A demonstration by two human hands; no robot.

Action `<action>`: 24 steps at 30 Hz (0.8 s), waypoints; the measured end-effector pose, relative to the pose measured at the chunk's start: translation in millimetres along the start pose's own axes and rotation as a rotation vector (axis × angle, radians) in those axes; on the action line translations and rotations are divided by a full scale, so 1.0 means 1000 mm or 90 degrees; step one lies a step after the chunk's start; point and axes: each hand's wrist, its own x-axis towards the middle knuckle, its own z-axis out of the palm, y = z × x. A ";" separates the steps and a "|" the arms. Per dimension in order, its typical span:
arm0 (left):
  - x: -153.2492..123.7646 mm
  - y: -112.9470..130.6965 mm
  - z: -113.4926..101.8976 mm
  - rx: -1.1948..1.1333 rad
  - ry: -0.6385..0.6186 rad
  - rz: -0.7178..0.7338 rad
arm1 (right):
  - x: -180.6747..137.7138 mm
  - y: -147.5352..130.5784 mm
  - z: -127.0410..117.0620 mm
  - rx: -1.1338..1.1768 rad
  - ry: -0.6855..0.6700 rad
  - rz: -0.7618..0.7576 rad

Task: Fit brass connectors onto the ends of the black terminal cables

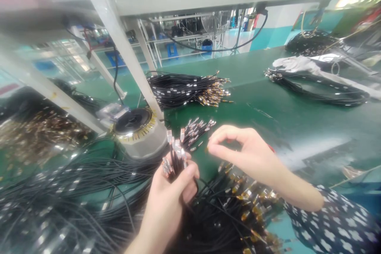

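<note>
one table [248,87], left hand [175,186] around one cable bunch [177,151], right hand [242,145] near

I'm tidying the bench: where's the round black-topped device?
In the head view, the device stands left of centre, beyond the left hand, beside the slanted white post.

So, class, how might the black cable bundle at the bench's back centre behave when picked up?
The cable bundle would probably flop and sag, since its many thin strands curve round in loops. Its copper-coloured ends may splay or snag, as they already fan out unevenly.
</note>
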 end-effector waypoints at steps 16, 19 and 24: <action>0.003 0.002 0.000 0.038 0.022 -0.083 | 0.004 0.003 0.008 0.206 -0.093 0.094; 0.004 0.001 0.001 0.044 0.029 -0.072 | 0.004 0.001 0.008 0.205 -0.094 0.090; 0.003 0.001 0.001 0.054 0.016 -0.061 | 0.005 0.004 0.010 0.200 -0.091 0.077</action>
